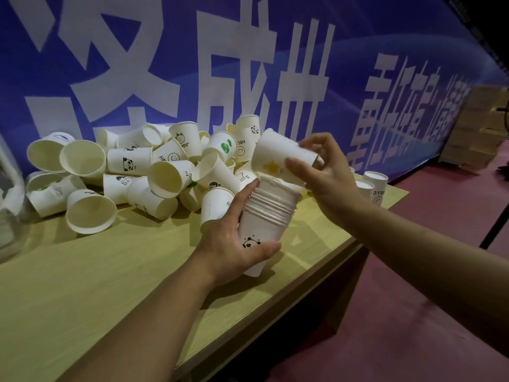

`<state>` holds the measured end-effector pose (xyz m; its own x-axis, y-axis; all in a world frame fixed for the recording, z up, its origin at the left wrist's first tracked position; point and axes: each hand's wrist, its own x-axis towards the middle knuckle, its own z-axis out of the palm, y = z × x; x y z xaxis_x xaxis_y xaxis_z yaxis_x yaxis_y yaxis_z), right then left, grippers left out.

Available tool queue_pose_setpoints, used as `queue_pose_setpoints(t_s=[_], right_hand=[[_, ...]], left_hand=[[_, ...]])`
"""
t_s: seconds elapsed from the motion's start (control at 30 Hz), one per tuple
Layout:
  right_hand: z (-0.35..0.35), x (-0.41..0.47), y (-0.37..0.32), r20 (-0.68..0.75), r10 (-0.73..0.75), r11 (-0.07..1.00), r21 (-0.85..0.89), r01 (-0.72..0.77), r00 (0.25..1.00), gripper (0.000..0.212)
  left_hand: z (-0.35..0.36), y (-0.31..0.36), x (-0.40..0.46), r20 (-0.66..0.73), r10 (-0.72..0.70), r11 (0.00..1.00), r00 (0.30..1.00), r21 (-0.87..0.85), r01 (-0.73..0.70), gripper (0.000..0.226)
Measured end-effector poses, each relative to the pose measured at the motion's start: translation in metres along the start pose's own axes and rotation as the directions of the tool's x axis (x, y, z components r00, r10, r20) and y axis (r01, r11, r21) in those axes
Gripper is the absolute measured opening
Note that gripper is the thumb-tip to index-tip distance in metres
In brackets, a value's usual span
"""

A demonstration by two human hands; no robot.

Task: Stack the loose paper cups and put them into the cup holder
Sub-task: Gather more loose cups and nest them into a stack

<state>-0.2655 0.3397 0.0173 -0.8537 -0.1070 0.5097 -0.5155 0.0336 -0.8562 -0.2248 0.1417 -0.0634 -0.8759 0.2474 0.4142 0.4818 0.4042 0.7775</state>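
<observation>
My left hand (234, 244) grips a stack of several nested white paper cups (268, 213), held upright and slightly tilted above the wooden table (110, 271); the lowest cup bears a panda print. My right hand (322, 172) holds a single white cup with a yellow star (278, 155), tilted on its side just above the stack's open top. A pile of several loose white printed cups (154, 172) lies on the table behind and to the left of my hands. At the far left edge stands a blurred clear object (8, 205), possibly the cup holder.
A blue banner with large white characters (248, 64) hangs right behind the table. Two upside-down cups (371, 183) stand near the table's right end. The table edge runs diagonally at lower right, with red floor (413, 312) beyond. Cardboard boxes (476, 125) are stacked at far right.
</observation>
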Motion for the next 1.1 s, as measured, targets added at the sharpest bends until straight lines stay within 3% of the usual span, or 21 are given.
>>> queue_pose_setpoints(t_s=[0.07, 0.13, 0.2, 0.33, 0.57, 0.9, 0.97, 1.03, 1.1], right_hand=[[0.009, -0.008, -0.002, 0.004, 0.017, 0.999, 0.042, -0.017, 1.000, 0.008], [0.015, -0.011, -0.002, -0.016, 0.030, 0.999, 0.026, -0.029, 0.999, 0.006], [0.017, -0.010, -0.006, -0.012, 0.041, 0.999, -0.004, -0.041, 0.999, 0.015], [0.018, -0.011, -0.010, 0.095, 0.072, 0.997, -0.042, -0.068, 0.993, 0.060], [0.018, -0.026, -0.002, 0.121, 0.009, 0.990, -0.137, 0.008, 0.993, 0.048], [-0.005, -0.043, -0.002, 0.272, 0.044, 0.908, -0.412, 0.075, 0.961, 0.058], [-0.020, -0.039, 0.001, 0.205, 0.015, 0.875, -0.477, 0.087, 0.979, 0.059], [-0.042, -0.030, 0.012, -0.006, -0.049, 0.798, -0.602, 0.036, 0.999, 0.055], [-0.066, -0.019, 0.026, -0.218, -0.069, 0.662, -0.740, -0.119, 0.973, 0.049]], left_hand=[[0.000, 0.000, 0.000, -0.007, 0.003, 1.000, 1.000, 0.008, -0.003, 0.104], [-0.001, 0.000, 0.000, -0.029, 0.007, 1.000, 1.000, 0.013, -0.007, 0.103], [-0.002, 0.000, 0.000, -0.048, 0.012, 1.000, 0.999, 0.006, -0.012, 0.103], [-0.003, 0.002, 0.000, -0.075, 0.025, 0.999, 0.997, -0.020, -0.027, 0.106], [-0.003, 0.003, 0.001, -0.133, 0.017, 0.995, 0.991, -0.096, -0.030, 0.113], [-0.007, -0.001, 0.001, -0.126, 0.029, 0.999, 0.992, -0.038, -0.034, 0.117], [-0.005, 0.000, 0.001, -0.141, 0.040, 0.996, 0.989, -0.070, -0.050, 0.115], [-0.004, 0.001, 0.001, -0.145, 0.048, 0.994, 0.988, -0.089, -0.061, 0.113], [-0.002, 0.003, 0.001, -0.123, 0.049, 0.994, 0.991, -0.086, -0.060, 0.111]])
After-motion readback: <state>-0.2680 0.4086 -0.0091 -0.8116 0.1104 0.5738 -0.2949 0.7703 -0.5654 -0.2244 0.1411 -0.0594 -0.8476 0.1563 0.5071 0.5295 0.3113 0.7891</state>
